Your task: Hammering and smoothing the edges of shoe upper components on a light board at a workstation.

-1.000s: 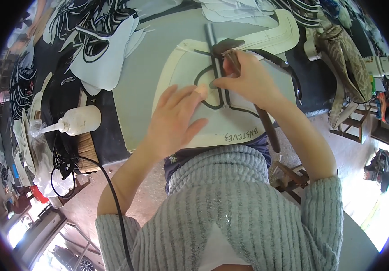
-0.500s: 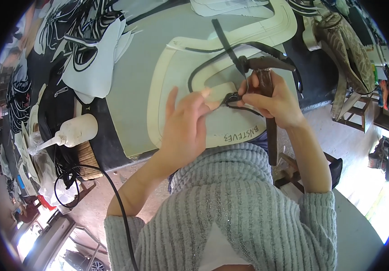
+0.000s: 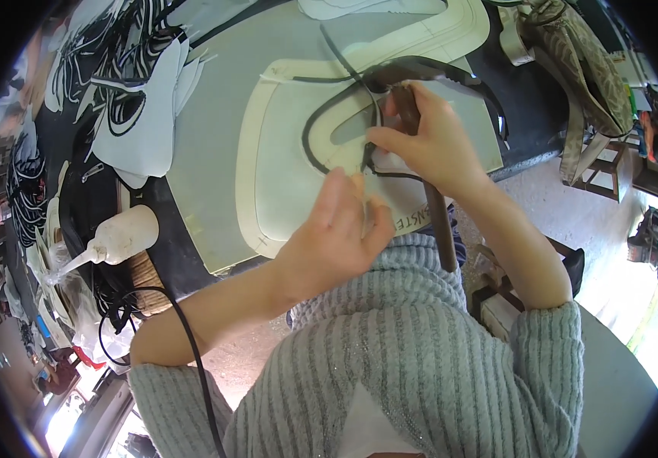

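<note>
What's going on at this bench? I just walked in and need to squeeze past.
A person in a grey ribbed sweater is working a narrow black strip along the edge of a cream, shaped panel on the grey worktable. The right hand grips a dark-handled tool at the strip; the left hand rests on the panel beside it. A white squeeze bottle lies to the left.

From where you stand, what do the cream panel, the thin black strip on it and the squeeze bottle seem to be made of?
The cream panel looks like matte foam or leather-like sheet: flat, dull, cleanly cut edges. The thin black strip seems flexible rubber or leather cord, since it curves in a loop; the right hand pinches it and the left hand is beside it. The squeeze bottle looks like translucent whitish plastic.
</note>
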`<action>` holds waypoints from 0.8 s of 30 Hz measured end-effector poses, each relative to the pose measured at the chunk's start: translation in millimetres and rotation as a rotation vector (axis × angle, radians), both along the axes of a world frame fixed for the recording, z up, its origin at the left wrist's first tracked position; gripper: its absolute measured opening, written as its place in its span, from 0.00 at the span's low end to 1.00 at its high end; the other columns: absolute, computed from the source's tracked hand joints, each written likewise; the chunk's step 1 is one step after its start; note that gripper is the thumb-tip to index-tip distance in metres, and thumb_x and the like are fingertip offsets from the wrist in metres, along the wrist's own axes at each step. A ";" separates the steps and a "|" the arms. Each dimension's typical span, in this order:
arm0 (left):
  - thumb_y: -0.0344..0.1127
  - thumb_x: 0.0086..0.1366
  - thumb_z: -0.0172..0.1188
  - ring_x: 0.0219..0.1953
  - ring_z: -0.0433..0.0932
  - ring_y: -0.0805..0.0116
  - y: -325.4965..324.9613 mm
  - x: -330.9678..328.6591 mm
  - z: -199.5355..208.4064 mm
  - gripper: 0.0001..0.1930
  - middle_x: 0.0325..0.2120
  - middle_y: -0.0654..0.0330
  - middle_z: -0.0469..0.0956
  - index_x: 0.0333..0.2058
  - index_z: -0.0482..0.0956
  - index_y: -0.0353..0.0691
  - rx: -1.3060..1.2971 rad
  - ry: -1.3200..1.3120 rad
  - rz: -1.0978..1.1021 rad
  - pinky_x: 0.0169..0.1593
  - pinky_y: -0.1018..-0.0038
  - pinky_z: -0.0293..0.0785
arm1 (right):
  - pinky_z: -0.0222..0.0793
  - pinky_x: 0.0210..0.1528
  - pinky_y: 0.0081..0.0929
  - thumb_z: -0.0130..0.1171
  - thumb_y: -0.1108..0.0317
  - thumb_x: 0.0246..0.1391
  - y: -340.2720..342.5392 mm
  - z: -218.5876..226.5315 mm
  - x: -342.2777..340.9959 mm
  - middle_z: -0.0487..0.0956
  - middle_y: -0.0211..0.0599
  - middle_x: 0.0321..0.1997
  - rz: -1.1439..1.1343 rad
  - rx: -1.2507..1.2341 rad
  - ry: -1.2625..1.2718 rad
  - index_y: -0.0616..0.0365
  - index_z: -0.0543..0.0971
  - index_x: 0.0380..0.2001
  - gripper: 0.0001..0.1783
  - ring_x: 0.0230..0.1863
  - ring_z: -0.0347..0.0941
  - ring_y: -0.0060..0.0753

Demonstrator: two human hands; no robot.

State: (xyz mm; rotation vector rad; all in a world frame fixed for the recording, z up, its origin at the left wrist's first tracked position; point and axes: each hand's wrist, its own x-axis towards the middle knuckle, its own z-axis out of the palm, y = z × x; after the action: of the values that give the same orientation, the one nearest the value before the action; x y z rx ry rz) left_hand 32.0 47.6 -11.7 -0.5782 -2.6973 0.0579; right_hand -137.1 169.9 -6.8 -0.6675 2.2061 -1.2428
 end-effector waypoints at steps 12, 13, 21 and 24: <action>0.32 0.56 0.56 0.38 0.82 0.47 0.9 -1.9 -4.3 0.13 0.34 0.38 0.81 0.40 0.73 0.32 0.045 0.018 -0.013 0.53 0.52 0.75 | 0.72 0.28 0.44 0.54 0.60 0.62 19.2 36.3 39.0 0.78 0.48 0.24 0.369 0.205 0.486 0.63 0.73 0.32 0.14 0.26 0.77 0.54; 0.31 0.57 0.56 0.38 0.82 0.47 0.5 -2.9 -5.9 0.12 0.34 0.39 0.81 0.39 0.74 0.32 0.047 0.054 -0.019 0.52 0.53 0.76 | 0.73 0.29 0.43 0.53 0.58 0.63 16.1 39.2 39.1 0.79 0.46 0.25 0.429 0.301 0.501 0.62 0.72 0.31 0.16 0.27 0.78 0.52; 0.29 0.52 0.57 0.38 0.82 0.45 0.6 2.5 -18.0 0.11 0.28 0.37 0.79 0.35 0.72 0.32 0.128 0.138 -0.014 0.53 0.49 0.74 | 0.73 0.29 0.40 0.55 0.57 0.62 8.9 49.9 39.4 0.78 0.43 0.25 0.606 0.463 0.631 0.60 0.73 0.31 0.16 0.27 0.79 0.48; 0.30 0.53 0.57 0.38 0.81 0.47 -6.7 3.1 -17.4 0.10 0.31 0.41 0.80 0.35 0.73 0.35 0.146 0.153 -0.011 0.51 0.50 0.75 | 0.73 0.29 0.39 0.56 0.57 0.61 15.8 44.8 39.3 0.77 0.42 0.25 0.615 0.477 0.679 0.60 0.73 0.31 0.16 0.26 0.78 0.47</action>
State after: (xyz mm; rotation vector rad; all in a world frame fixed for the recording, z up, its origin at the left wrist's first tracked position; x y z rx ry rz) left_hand 35.1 40.9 -29.0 -0.5221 -2.5243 -0.0930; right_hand -97.8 185.8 38.0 -1.5591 2.3645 -0.1635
